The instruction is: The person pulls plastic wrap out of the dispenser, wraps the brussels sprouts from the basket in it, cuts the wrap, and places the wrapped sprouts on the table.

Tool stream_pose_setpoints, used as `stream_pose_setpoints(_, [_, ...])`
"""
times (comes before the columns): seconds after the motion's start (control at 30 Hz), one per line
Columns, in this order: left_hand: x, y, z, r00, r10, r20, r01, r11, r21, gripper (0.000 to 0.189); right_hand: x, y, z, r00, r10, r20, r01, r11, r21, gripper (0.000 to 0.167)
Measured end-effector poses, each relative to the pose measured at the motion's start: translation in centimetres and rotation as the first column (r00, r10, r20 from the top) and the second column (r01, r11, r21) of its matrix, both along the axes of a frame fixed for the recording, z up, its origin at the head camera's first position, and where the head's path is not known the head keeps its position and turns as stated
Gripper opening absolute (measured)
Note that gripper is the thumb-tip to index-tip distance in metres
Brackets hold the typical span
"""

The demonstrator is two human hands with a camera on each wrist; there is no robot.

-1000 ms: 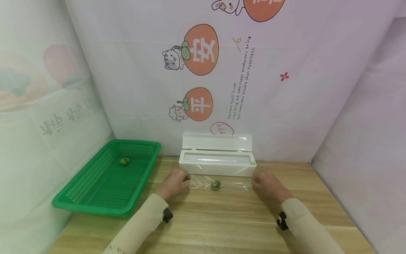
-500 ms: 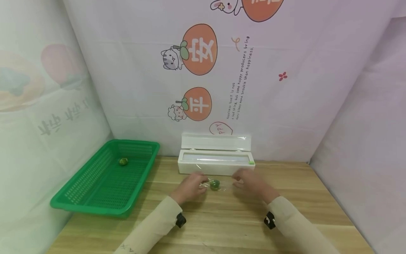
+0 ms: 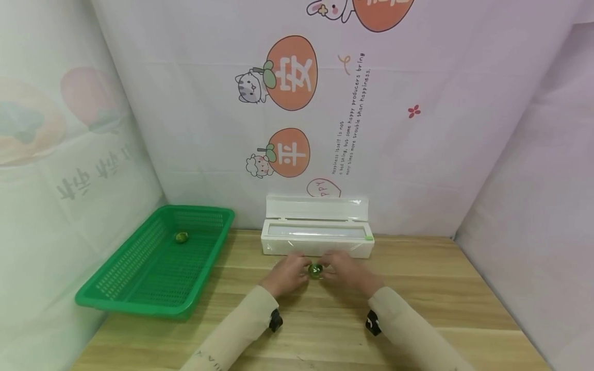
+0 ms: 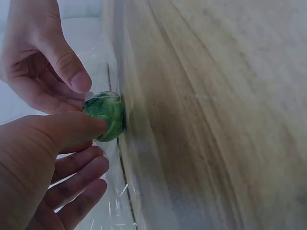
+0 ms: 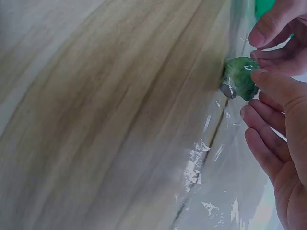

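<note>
A Brussels sprout [image 3: 315, 271] in clear cling film [image 5: 199, 167] sits low over the wooden table, between my two hands. From the left, my left hand [image 3: 287, 274] holds it; in the left wrist view the left thumb overlaps the sprout [image 4: 109, 108] and the other fingers curl beneath. My right hand [image 3: 347, 270] grips from the opposite side, its thumb tip at the edge of the sprout [image 5: 239, 72] in the right wrist view. Loose, shiny film spreads beside both hands. Just behind them stands a white cling film dispenser [image 3: 320, 248] with its lid up.
On the left, a green plastic basket [image 3: 153, 309] stands on the table [image 3: 325, 335] with another sprout [image 3: 182, 237] in it. White printed cloth [image 3: 204, 129] hangs behind the table and along both sides.
Both hands have moved inward from the two ends of the stretched film to the sprout, drawing the film in around it. Basket and dispenser stay where they were.
</note>
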State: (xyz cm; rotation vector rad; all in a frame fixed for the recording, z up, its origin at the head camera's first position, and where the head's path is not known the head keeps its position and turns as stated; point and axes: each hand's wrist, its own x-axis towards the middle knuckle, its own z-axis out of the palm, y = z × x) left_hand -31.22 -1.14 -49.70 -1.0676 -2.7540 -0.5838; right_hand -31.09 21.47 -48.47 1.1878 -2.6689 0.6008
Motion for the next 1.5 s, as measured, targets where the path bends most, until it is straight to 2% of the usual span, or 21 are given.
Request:
stream_pose_setpoints(0.13, [-0.4, 0.4, -0.2, 0.999, 0.030, 0.023, -0.030, 0.999, -0.013, 0.020, -0.7, -0.2, -0.5, 0.999, -0.035, -0.003, 0.035, 0.999, 0.012, 0.023])
stream_pose_setpoints(0.23, [-0.9, 0.6, -0.1, 0.999, 0.043, 0.007, -0.043, 0.999, -0.019, 0.018, -1.1, -0.4, -0.6, 0.998, -0.063, -0.007, 0.063, 0.998, 0.019, 0.026])
stream_pose_setpoints(0.5, [-1.4, 0.8, 0.1, 0.997, 0.073, -0.032, -0.074, 0.997, -0.034, 0.032, -1.8, -0.9, -0.8, 0.997, -0.065, -0.035, 0.066, 0.997, 0.033, 0.041])
stream_pose_setpoints(0.7, [-1.8, 1.3, 0.0, 0.994, 0.040, -0.102, -0.040, 0.999, 0.003, 0.037, -1.9, -1.1, -1.1, 0.993, -0.118, -0.021, 0.119, 0.993, 0.019, 0.038])
stream_pose_setpoints(0.83, [-2.3, 1.7, -0.3, 0.991, 0.032, -0.128, -0.032, 0.999, 0.001, 0.037, -2.0, -1.1, -1.1, 0.994, -0.112, 0.003, 0.112, 0.994, 0.006, 0.037])
stream_pose_setpoints(0.93, [-2.7, 1.8, -0.4, 0.992, 0.033, -0.123, -0.032, 0.999, 0.005, 0.035, -2.0, -1.1, -1.0, 0.995, -0.101, 0.003, 0.100, 0.995, 0.012, 0.038])
stream_pose_setpoints(1.13, [-3.4, 1.9, -0.3, 0.999, 0.013, -0.031, -0.011, 0.998, 0.067, 0.028, -1.8, -0.9, -0.5, 0.990, -0.138, -0.019, 0.138, 0.990, 0.015, 0.048])
stream_pose_setpoints(1.3, [-3.5, 1.9, 0.1, 0.999, 0.033, 0.010, -0.033, 0.998, 0.060, 0.029, -1.9, -1.2, -0.5, 0.992, -0.121, -0.040, 0.122, 0.992, 0.020, 0.058])
stream_pose_setpoints(1.5, [-3.3, 2.3, 0.5, 1.000, 0.029, 0.008, -0.029, 0.998, 0.051, 0.028, -2.1, -1.2, -1.2, 0.985, -0.173, -0.026, 0.173, 0.985, -0.008, 0.051])
